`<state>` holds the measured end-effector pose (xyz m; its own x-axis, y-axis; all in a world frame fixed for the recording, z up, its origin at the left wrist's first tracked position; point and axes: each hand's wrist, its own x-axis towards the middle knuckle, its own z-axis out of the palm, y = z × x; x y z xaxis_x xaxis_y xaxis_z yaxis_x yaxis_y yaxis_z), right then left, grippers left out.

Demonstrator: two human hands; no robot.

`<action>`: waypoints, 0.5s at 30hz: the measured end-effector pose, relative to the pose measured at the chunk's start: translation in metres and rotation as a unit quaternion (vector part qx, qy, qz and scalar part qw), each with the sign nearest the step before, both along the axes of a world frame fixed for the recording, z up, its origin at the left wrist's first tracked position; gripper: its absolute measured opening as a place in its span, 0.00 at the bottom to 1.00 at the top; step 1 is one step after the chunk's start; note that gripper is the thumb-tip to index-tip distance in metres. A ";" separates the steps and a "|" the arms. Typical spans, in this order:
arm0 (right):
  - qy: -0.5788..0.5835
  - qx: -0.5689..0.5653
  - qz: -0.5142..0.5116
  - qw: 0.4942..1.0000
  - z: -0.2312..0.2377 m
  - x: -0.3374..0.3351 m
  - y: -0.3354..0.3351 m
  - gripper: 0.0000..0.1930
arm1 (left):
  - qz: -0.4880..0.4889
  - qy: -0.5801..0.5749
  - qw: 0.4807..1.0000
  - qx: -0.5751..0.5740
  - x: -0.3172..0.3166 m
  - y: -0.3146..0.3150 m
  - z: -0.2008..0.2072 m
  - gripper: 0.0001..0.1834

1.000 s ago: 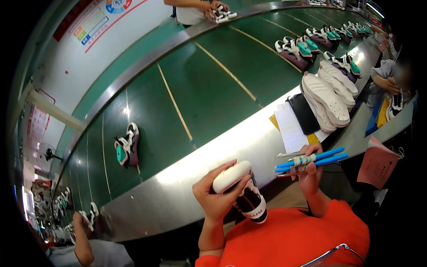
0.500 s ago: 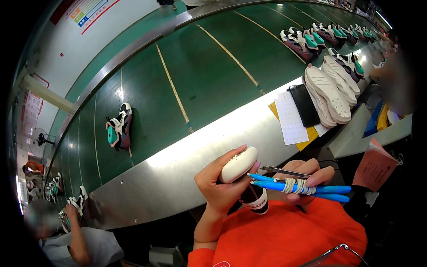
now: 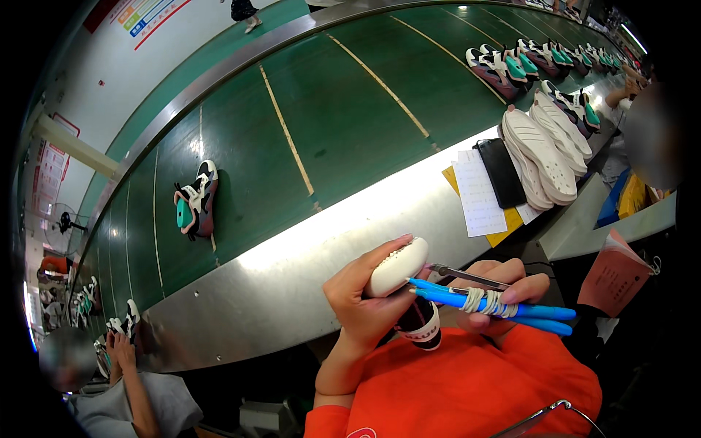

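Note:
My left hand (image 3: 355,298) grips a shoe (image 3: 400,267), its white rounded sole end turned up and its dark upper hanging below. In my right hand (image 3: 524,283) is a bundle of blue pens (image 3: 542,312), bound together with pale cord (image 3: 488,303). A slim, pointed metal tool (image 3: 467,276) lies along the top of the bundle in the same fingers. The pens' tips meet the shoe's edge near my left fingers; whether they touch it I cannot tell.
A metal ledge (image 3: 292,277) edges the green conveyor belt (image 3: 241,175), which carries a shoe (image 3: 196,201). To the right lie white soles (image 3: 537,157), a black phone (image 3: 499,174) and papers (image 3: 478,204). Co-workers sit at both sides; a pink booklet (image 3: 615,274) hangs at right.
The held shoe has shifted slightly right and up. The lone shoe on the belt sits a little farther away. A person's legs now show beyond the belt, and the left co-worker's hands have moved.

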<state>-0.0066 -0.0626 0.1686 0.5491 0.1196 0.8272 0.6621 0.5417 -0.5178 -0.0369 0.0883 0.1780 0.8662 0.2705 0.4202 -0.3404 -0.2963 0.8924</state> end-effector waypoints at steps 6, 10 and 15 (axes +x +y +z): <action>0.043 -0.109 -0.036 0.993 0.017 -0.008 -0.016 0.26 | -0.005 0.004 1.000 -0.012 -0.001 -0.002 0.004 0.20; -0.005 -0.155 -0.116 0.981 0.045 0.001 -0.008 0.24 | 0.002 -0.013 1.000 0.027 -0.002 -0.006 0.001 0.20; -0.034 -0.182 -0.069 0.980 0.056 0.007 -0.012 0.24 | -0.008 -0.038 0.997 0.072 -0.005 -0.006 0.002 0.20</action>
<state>0.0006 -0.0742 0.2246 0.5253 0.3416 0.7794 0.7565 0.2320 -0.6115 -0.0420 0.0819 0.1804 0.8344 0.1898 0.5175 -0.4102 -0.4132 0.8130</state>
